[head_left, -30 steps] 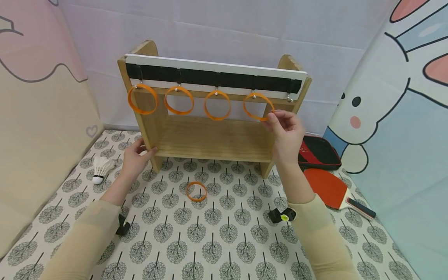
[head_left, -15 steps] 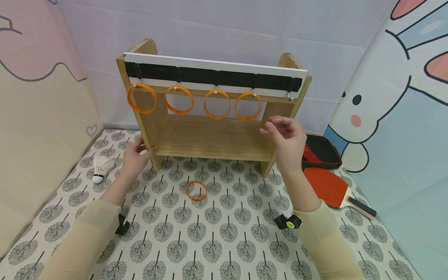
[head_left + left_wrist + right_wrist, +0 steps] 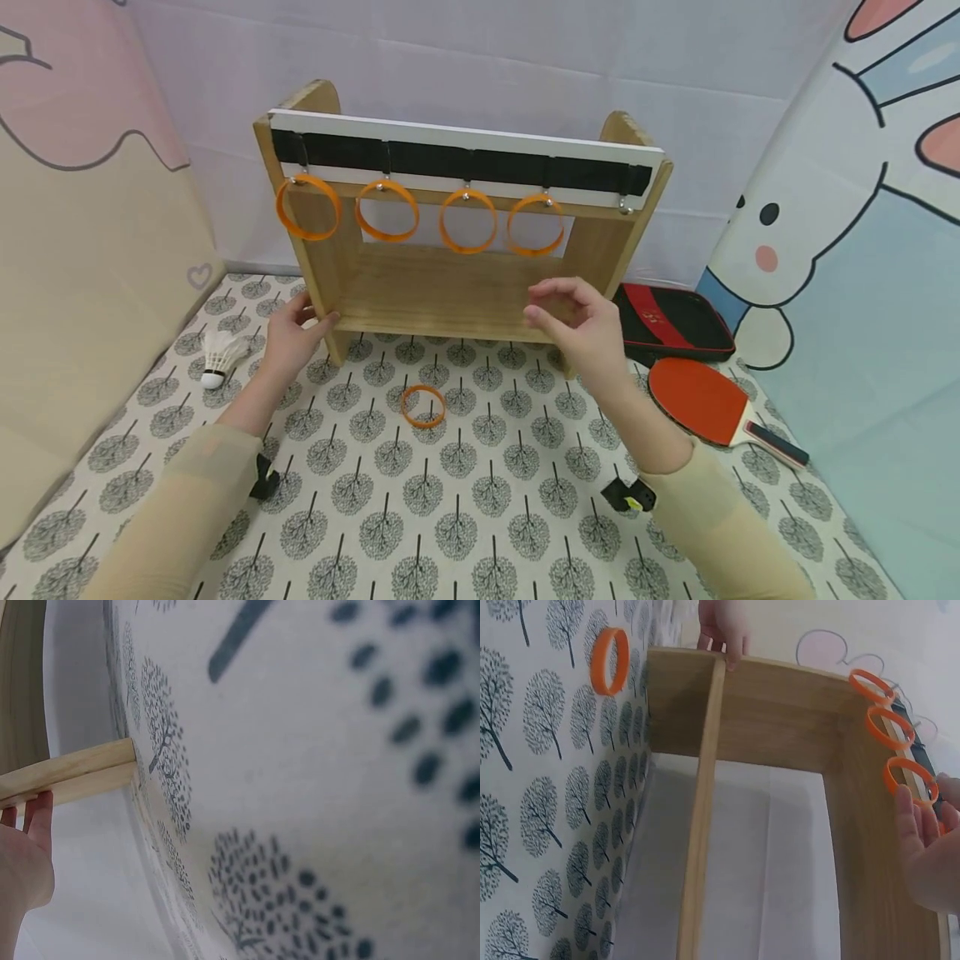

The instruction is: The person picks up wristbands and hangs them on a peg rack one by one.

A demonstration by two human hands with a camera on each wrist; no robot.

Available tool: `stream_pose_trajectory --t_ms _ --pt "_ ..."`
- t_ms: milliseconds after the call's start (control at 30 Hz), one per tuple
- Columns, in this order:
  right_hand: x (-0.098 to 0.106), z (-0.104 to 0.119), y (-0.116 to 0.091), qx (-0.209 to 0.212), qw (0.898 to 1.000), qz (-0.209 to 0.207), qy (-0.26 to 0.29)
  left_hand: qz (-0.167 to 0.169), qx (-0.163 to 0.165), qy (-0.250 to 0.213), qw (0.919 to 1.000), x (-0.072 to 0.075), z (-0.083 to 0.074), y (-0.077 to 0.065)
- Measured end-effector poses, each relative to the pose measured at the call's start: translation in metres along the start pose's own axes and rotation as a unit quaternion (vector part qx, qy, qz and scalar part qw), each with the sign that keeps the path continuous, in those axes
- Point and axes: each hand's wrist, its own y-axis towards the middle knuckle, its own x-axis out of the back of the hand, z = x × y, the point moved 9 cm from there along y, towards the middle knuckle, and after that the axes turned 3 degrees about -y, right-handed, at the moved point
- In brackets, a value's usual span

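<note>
A wooden shelf (image 3: 450, 292) stands on the patterned cloth, a black strip with metal hooks along its white top rail. Orange rings hang from the hooks, the leftmost ring (image 3: 315, 237) near the left panel and the rightmost hanging ring (image 3: 536, 252) right of centre. The far right hook (image 3: 626, 208) bears no ring. One loose orange ring (image 3: 424, 426) lies on the cloth before the shelf. My left hand (image 3: 292, 337) grips the shelf's left side panel low down. My right hand (image 3: 585, 333), fingers loosely curved and holding nothing, is in front of the shelf's right part, below the hooks.
A shuttlecock (image 3: 217, 362) lies left of the shelf. To the right are a red table tennis paddle (image 3: 697, 402) and a black and red case (image 3: 675, 321). Printed cloth hangs around the back and sides.
My right hand has let go of the rightmost hanging ring and moved down and slightly left. That ring now hangs freely from its hook. My left hand keeps its grip on the panel.
</note>
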Motion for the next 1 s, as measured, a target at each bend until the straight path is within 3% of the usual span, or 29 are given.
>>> stream_pose_trajectory --t_ms 67,267,433,567,1000 --pt "-0.009 -0.006 -0.002 -0.018 0.999 0.027 -0.008 0.002 0.001 -0.002 1.0 0.0 -0.013 -0.005" --pt "-0.043 -0.03 -0.01 -0.072 0.99 0.11 -0.056 0.003 0.006 -0.007 0.9999 0.0 -0.012 -0.005" --pt "-0.07 -0.05 -0.022 -0.081 0.971 0.18 -0.136 0.002 0.009 -0.01 0.9999 -0.001 0.004 0.002" --pt "-0.088 -0.066 -0.03 -0.083 0.958 0.22 -0.162 0.001 0.009 -0.004 1.0 -0.001 0.017 0.008" --pt "-0.133 -0.123 -0.049 -0.1 0.911 0.328 -0.229 -0.003 0.005 0.003 1.0 0.0 0.025 0.01"
